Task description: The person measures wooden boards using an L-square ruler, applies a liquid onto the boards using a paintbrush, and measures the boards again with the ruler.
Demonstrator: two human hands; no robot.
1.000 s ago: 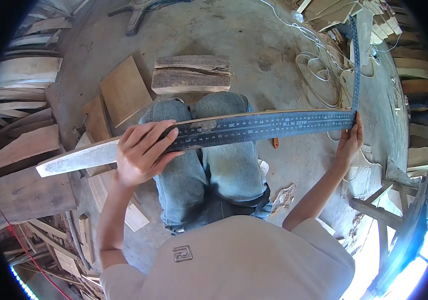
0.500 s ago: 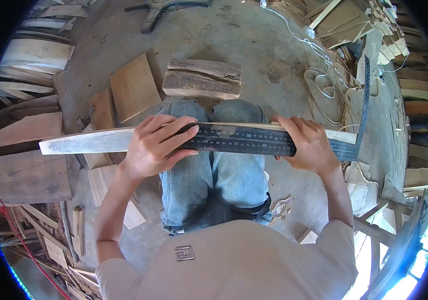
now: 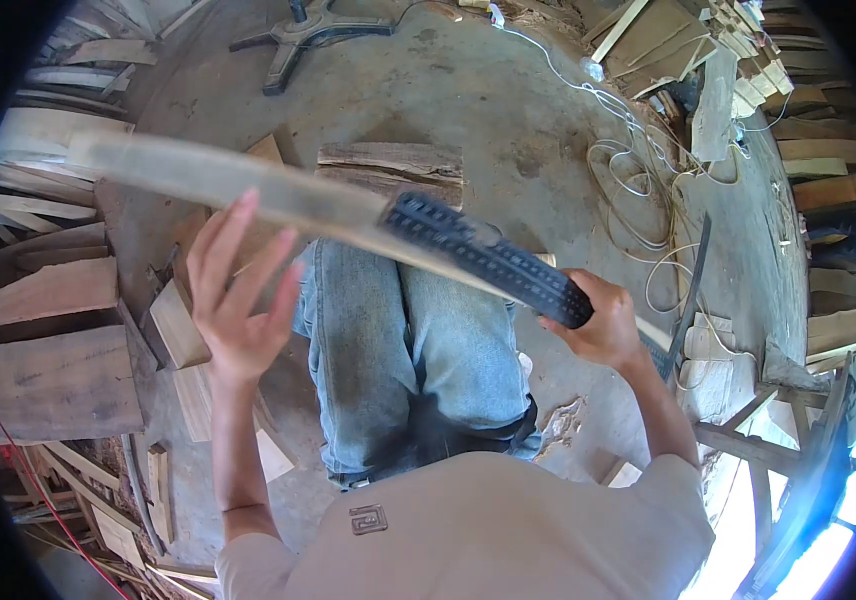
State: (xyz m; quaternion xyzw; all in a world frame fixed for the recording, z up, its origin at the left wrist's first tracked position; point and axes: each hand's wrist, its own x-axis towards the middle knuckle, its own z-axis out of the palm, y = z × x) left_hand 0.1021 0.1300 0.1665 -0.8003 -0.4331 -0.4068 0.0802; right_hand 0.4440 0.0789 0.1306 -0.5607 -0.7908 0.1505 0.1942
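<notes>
My right hand (image 3: 603, 318) is wrapped around a black carpenter's square (image 3: 488, 255) and a long, pale wooden strip (image 3: 248, 185) together. The square has white scale marks on its blade, and its other arm (image 3: 693, 290) sticks up past my wrist. Above my knees the strip slants, its left end raised and blurred by motion. My left hand (image 3: 243, 295) is off the wood, just below the strip, with its fingers spread and nothing in them. Part of the strip is hidden behind the square and my right hand.
A cracked wooden block (image 3: 388, 165) lies on the floor beyond my knees. Stacked boards (image 3: 53, 375) line the left side. Coiled cable (image 3: 638, 190) lies on the right, and a dark metal stand base (image 3: 298, 45) is at the far side.
My left hand has let go of the square and strip and opened. The strip's left end has swung up and away from me; my right hand has moved slightly lower, still gripping.
</notes>
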